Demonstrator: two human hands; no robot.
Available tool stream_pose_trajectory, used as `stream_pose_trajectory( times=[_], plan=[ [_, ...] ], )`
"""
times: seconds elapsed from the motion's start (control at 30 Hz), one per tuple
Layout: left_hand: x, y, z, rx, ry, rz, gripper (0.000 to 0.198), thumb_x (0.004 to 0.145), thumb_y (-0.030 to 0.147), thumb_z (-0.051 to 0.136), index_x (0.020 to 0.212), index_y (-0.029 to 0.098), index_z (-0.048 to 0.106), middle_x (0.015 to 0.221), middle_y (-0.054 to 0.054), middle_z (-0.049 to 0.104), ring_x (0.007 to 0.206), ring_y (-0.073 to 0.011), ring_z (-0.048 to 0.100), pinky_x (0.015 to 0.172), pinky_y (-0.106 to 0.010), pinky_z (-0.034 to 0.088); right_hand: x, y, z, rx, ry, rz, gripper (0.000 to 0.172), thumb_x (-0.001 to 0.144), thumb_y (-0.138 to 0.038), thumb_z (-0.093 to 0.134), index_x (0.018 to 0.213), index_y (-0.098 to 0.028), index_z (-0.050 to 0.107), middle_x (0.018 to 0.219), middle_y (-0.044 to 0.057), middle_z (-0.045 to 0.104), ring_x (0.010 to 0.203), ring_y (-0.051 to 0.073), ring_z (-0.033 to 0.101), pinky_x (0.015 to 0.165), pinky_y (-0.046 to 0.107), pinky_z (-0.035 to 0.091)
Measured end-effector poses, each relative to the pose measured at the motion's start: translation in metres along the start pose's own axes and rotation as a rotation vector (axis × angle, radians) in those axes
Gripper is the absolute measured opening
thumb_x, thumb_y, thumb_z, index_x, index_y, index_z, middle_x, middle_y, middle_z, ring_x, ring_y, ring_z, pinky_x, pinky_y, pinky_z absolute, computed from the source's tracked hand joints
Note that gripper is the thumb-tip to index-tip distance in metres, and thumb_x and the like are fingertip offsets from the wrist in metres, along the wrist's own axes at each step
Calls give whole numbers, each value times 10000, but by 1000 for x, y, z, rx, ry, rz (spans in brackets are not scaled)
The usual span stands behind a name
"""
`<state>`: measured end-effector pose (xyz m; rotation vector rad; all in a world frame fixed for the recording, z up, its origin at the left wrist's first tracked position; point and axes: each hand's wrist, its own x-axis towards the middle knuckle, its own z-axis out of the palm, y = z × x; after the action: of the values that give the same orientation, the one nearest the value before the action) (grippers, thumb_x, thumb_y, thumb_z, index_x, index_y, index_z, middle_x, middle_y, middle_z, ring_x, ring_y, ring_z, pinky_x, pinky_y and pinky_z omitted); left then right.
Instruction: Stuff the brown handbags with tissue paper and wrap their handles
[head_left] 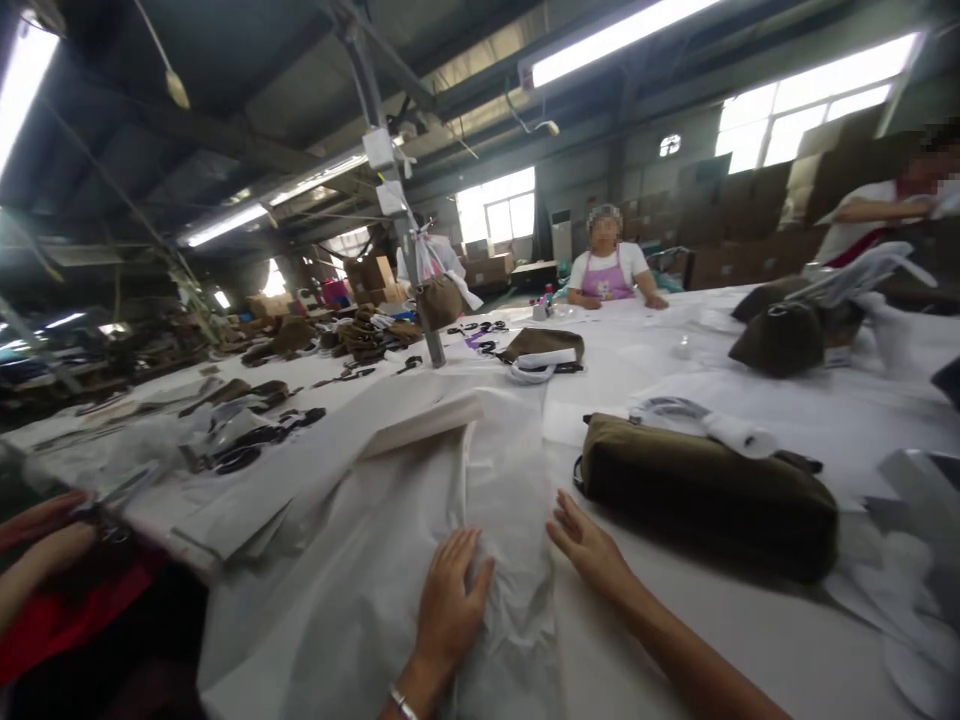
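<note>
A large translucent plastic sheet [352, 580] lies creased over the white table in front of me. My left hand [450, 600], with a bracelet at the wrist, rests flat on it, fingers stretched out and holding nothing. Just right of the sheet's edge, my right hand [589, 545] reaches in with its fingers extended and nothing in its grasp. Beyond that hand sits a long olive-brown bag [705, 495] on its side, with a white wrapped strap [705, 425] along its top. The right hand is near the bag but apart from it.
At the left edge, a co-worker's hands [60, 540] handle something dark. A metal post [420, 270] rises from the table. Another brown bag [544, 348], black straps [262, 440] and stacked brown pieces [367, 335] lie farther back. A person in a purple apron [609, 275] is across the table.
</note>
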<state>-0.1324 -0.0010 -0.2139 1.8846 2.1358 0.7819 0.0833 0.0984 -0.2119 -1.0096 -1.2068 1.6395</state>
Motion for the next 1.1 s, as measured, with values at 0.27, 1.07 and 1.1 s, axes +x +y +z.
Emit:
stream_pose_trajectory(
  times=[0.27, 1.07, 1.1],
  plan=[
    [-7, 45, 18, 95, -149, -8, 841, 885, 505, 549, 1558, 61, 309, 1624, -147, 268, 1516, -366, 229, 1214, -608, 221, -20, -6, 13, 322, -267, 64, 1224, 699, -490, 870, 1594, -112, 124, 1269, 155, 664, 952, 209, 714, 877, 328, 536],
    [78, -29, -134, 327, 129, -180, 887, 782, 212, 775, 1552, 195, 335, 1649, -185, 217, 1532, -423, 99, 1177, -702, 74, -9, -8, -5, 411, -290, 324, 639, 776, -601, 752, 1201, -128, 696, 1095, 135, 762, 1045, 332, 717, 1013, 434, 521],
    [81, -47, -141, 318, 94, -246, 843, 793, 218, 772, 1532, 188, 367, 1590, -211, 358, 1489, -437, 257, 1154, -714, 159, -10, -11, -5, 417, -324, 329, 671, 798, -659, 703, 1219, -136, 691, 1138, 136, 750, 1076, 323, 707, 1026, 422, 516]
  ],
)
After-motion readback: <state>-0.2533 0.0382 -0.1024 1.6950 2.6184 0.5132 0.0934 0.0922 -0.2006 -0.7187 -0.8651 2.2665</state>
